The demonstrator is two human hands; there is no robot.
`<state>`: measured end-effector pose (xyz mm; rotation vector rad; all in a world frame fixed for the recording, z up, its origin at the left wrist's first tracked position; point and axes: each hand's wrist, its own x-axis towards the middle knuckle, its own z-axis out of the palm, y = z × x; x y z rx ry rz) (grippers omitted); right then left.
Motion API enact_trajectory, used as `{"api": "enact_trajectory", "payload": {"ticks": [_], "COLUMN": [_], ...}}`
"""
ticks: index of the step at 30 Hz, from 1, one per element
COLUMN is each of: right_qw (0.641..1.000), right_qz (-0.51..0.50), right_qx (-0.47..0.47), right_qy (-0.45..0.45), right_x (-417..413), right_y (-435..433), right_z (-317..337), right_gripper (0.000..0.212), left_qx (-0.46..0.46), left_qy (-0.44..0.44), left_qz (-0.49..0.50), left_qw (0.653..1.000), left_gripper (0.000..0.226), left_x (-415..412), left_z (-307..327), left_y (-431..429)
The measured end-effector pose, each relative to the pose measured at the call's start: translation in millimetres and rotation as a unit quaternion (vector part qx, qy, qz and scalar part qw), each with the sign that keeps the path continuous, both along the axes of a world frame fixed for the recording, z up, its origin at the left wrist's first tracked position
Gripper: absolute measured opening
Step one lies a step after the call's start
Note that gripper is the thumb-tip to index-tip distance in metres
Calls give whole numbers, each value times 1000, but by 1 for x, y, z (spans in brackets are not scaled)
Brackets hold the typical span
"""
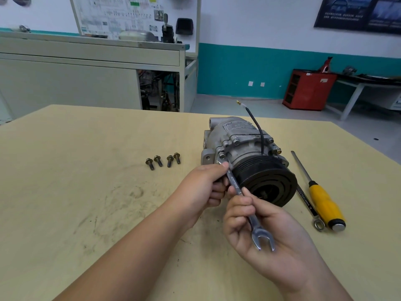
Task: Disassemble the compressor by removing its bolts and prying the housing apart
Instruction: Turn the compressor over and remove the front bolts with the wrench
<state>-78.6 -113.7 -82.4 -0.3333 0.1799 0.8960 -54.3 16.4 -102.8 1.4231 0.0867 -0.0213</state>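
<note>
A grey metal compressor (pixel 238 144) with a black pulley (pixel 269 181) lies on its side on the yellow table (pixel 86 192). Bolts still sit in its housing flange. A chrome combination wrench (pixel 235 185) has its far end on a bolt at the housing's lower left. My left hand (pixel 204 187) pinches the wrench near that bolt. My right hand (pixel 260 227) grips the wrench shank lower down, with the open-jaw end lying over my palm. Several loose bolts (pixel 162 161) lie in a row left of the compressor.
A yellow-handled screwdriver (pixel 321 198) and a second wrench (pixel 308 205) lie on the table right of the pulley. A black wire (pixel 257 124) rises from the compressor. Beyond the table stand a grey cabinet bench (pixel 91 72) and a red box (pixel 308 90).
</note>
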Motion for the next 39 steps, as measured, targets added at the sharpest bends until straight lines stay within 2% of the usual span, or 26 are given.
{"api": "enact_trajectory", "payload": {"ticks": [2, 4, 7, 13, 16, 22, 30, 33, 36, 39], "right_qw": [1000, 1000, 999, 999, 996, 986, 998, 999, 999, 998], "right_qz": [-15, -19, -14, -39, -54, -61, -22, -23, -24, -31], "right_qx": [-17, 1, 32, 8, -66, -146, -53, -37, -46, -60], "right_qy": [15, 22, 14, -10, -25, -56, -25, -21, -12, -3], "right_x": [-1, -2, -2, 0, 1, -1, -6, -7, -6, -5], "right_y": [2, 2, 1, 2, 4, 13, 8, 10, 14, 15], "right_z": [2, 4, 3, 6, 12, 10, 4, 2, 0, 0], "right_gripper": [19, 17, 36, 40, 16, 16, 29, 26, 21, 18], "left_qx": [2, -3, -12, -13, 3, 32, -62, -59, -48, -7], "left_qy": [-3, -4, -3, -1, -7, -16, 26, 26, 29, 23], "left_qz": [0, -3, -10, -22, -10, 12, 12, 13, 26, 28], "left_qw": [1000, 1000, 1000, 1000, 1000, 999, 998, 998, 998, 999], "left_gripper": [39, 38, 39, 41, 44, 55, 44, 51, 45, 54], "left_x": [1, 1, 1, 1, 1, 0, -2, -2, -2, -1], "left_z": [-1, -1, -1, 0, 1, 2, 6, 6, 6, 4], "left_y": [1, 1, 2, 2, 0, -3, 0, 0, 0, 0]}}
